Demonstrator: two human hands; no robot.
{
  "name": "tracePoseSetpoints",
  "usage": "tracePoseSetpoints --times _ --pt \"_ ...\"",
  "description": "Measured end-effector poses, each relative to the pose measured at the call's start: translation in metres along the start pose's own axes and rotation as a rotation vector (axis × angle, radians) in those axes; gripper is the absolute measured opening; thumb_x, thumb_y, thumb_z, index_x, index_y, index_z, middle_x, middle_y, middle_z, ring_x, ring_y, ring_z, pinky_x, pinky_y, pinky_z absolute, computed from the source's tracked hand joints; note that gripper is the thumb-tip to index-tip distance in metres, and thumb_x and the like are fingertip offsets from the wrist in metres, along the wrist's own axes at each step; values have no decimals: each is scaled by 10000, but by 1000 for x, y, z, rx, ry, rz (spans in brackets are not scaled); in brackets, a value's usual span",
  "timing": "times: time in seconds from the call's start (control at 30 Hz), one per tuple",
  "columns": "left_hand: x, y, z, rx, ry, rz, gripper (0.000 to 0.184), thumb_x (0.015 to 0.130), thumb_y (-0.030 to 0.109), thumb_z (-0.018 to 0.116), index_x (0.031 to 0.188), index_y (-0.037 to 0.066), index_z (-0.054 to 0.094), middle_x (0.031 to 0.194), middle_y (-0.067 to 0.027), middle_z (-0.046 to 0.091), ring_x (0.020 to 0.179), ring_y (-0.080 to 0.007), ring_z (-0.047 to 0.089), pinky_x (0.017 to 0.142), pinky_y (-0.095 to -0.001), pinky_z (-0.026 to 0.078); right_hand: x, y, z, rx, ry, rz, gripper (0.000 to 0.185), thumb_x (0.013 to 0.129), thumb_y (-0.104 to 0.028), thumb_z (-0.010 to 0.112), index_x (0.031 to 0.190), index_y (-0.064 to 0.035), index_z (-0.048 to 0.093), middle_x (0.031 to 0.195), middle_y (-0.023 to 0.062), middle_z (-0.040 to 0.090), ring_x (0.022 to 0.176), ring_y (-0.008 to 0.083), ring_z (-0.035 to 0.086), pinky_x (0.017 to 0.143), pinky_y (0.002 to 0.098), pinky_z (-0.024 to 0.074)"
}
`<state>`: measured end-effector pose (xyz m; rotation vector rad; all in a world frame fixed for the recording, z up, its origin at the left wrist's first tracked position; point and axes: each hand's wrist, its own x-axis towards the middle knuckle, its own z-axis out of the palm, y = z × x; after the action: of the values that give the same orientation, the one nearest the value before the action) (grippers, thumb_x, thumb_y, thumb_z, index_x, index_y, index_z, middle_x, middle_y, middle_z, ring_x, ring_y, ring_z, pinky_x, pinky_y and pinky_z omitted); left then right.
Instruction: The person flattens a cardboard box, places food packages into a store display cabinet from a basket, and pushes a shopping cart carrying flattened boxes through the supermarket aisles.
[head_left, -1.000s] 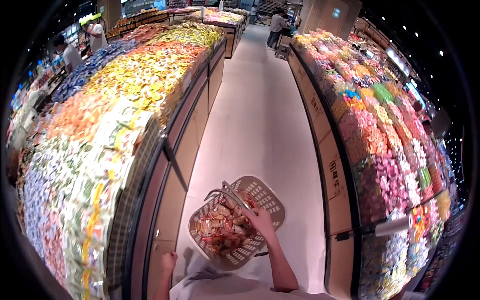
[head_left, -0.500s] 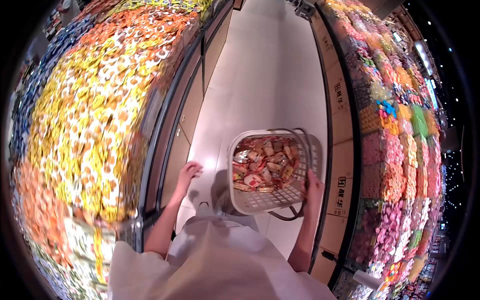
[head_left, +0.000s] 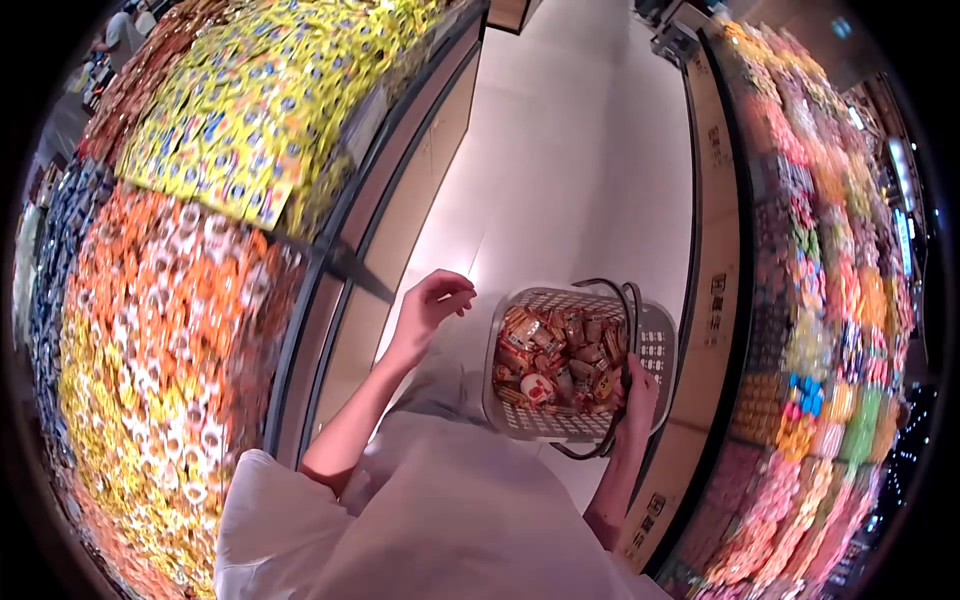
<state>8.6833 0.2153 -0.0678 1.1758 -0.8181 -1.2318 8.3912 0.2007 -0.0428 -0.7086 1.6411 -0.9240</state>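
My right hand (head_left: 638, 400) is closed around the dark handle (head_left: 632, 315) of a light grey plastic shopping basket (head_left: 545, 425). The basket hangs in front of me to the right, its perforated walls showing. Inside lie many small red, orange and brown wrapped snack packets (head_left: 560, 350). To the left of the basket, my left hand (head_left: 432, 308) is raised above the aisle floor. Its fingers are loosely bent and apart, and I see nothing held in them.
Piled wrapped sweets fill the left display, yellow packets (head_left: 230, 110) behind orange ones (head_left: 170, 270). A dark-edged counter (head_left: 345, 265) borders them. Colourful packaged sweets (head_left: 810, 400) cover the right display above cardboard-coloured panels (head_left: 712, 270). Pale floor (head_left: 560, 140) runs between. A person (head_left: 122, 38) stands far left.
I have moved forward along the aisle, and the yellow packets now show at the left. My left hand has risen and moved forward. The basket is still in my right hand.
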Motion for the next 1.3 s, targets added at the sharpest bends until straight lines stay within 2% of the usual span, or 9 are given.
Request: tracePoseSetpoints --times 0.3,0.47,0.67,0.8,0.87,0.93,1.07,1.2,1.3 --pt "397 -26 25 -281 128 -72 78 849 98 395 833 55 458 733 -72 544 678 -126 536 565 -226 421 331 -170 86 76 105 2 259 823 -229 530 632 -61 482 471 -25 391 365 47 322 342 197 191" --pt "592 2 54 -126 43 -127 102 863 118 362 831 56 436 708 -77 549 654 -135 540 545 -232 425 442 -315 154 60 83 -73 296 828 -301 503 643 -74 464 450 -42 351 344 37 281 330 192 163" --pt "835 -18 75 -77 6 -130 142 870 151 361 833 42 446 728 -88 552 665 -143 538 592 -245 439 652 -443 264 66 -60 -38 254 830 -219 512 647 -46 472 444 -35 354 327 42 274 324 189 172" --pt "970 -35 53 -275 265 -122 137 793 164 478 864 50 451 771 -74 547 679 -119 535 597 -216 427 799 -515 385 19 -379 -25 269 846 -242 478 635 -87 414 458 -33 330 351 50 281 322 192 188" --pt "1014 10 54 -159 464 -59 191 879 214 419 839 31 456 747 -87 547 665 -153 547 579 -254 444 855 -558 438 -20 -478 -2 271 847 -244 476 635 -86 415 456 -31 327 350 52 281 323 194 192" --pt "1051 32 36 -195 594 -28 194 880 216 438 837 28 464 729 -76 552 666 -141 546 580 -251 443 903 -607 490 -77 -573 4 281 846 -250 476 626 -86 413 450 -29 322 342 57 282 319 200 197" --pt "1125 34 -27 -176 789 39 152 874 177 455 845 31 481 726 -52 561 668 -103 535 588 -234 440 987 -675 619 -174 -722 13 293 843 -254 480 610 -94 403 443 -29 326 329 58 283 310 198 192" --pt "1216 29 -105 -303 1023 -44 128 864 155 468 843 32 497 749 -43 558 665 -100 530 602 -228 444 1044 -710 753 -255 -843 13 287 839 -255 484 605 -109 405 429 -28 331 317 60 279 292 198 183" --pt "1286 31 -166 -313 1132 -36 134 874 158 445 852 35 494 732 -35 556 670 -102 540 589 -229 443 1072 -739 858 -421 -835 -134 267 834 -235 496 620 -102 407 441 -36 317 319 60 283 287 196 176"
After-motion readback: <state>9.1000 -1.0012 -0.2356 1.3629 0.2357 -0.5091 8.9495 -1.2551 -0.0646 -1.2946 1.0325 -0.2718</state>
